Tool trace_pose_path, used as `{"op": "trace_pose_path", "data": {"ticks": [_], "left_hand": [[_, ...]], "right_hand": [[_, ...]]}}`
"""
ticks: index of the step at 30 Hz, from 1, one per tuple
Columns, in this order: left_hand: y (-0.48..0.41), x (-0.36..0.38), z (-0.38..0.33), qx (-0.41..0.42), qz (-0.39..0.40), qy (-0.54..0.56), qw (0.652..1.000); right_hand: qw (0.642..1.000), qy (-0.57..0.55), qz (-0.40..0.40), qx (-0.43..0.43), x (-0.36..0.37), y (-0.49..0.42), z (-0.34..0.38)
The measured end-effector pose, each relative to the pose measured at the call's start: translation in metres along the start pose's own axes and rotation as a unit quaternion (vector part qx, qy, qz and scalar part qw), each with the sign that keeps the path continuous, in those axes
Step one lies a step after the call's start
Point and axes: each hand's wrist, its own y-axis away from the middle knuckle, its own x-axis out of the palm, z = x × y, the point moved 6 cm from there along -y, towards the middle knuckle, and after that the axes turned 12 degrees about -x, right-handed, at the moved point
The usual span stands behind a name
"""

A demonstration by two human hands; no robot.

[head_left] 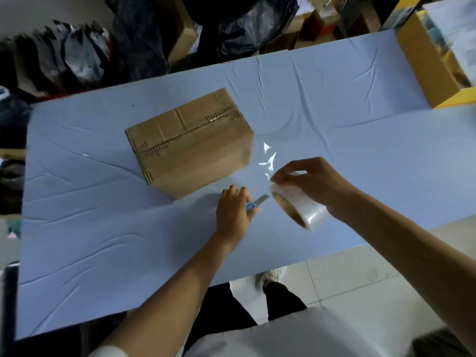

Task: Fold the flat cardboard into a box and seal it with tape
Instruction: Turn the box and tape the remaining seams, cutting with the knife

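Note:
A brown cardboard box (190, 143) stands folded on the blue table cover (103, 228), its top flaps closed along a centre seam. A strip of clear tape (269, 159) stretches from the box's right side to the tape roll (298, 206). My right hand (316, 184) grips that roll just above the table, right of the box. My left hand (233, 213) holds a blue-handled utility knife (256, 203), its blade pointing toward the roll.
An open yellow-edged carton (432, 65) sits at the table's far right corner. Dark bags and boxes (144, 39) crowd the floor behind the table. The table's near edge cuts diagonally above my legs and a white shoe (273, 275).

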Motion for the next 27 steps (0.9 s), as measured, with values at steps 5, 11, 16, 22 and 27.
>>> {"op": "trace_pose_path", "data": {"ticks": [5,11,16,22,27], "left_hand": [[0.003,0.007,-0.006,0.037,0.033,-0.039,0.998],[0.007,-0.006,0.009,-0.007,0.053,-0.075,0.996],[0.002,-0.016,0.009,-0.045,0.006,0.044,0.998],[-0.002,-0.020,0.020,-0.041,-0.056,0.021,0.997],[-0.004,-0.012,0.029,-0.070,-0.003,-0.087,0.994]], "right_hand": [[1.000,0.013,-0.002,-0.002,-0.003,0.000,0.001],[1.000,0.019,0.001,-0.001,-0.003,-0.001,0.001],[1.000,0.021,0.013,-0.002,-0.003,0.000,0.003],[0.999,0.020,0.023,-0.012,-0.001,0.000,0.004],[0.999,0.023,0.027,-0.015,0.001,-0.001,0.005]]}}
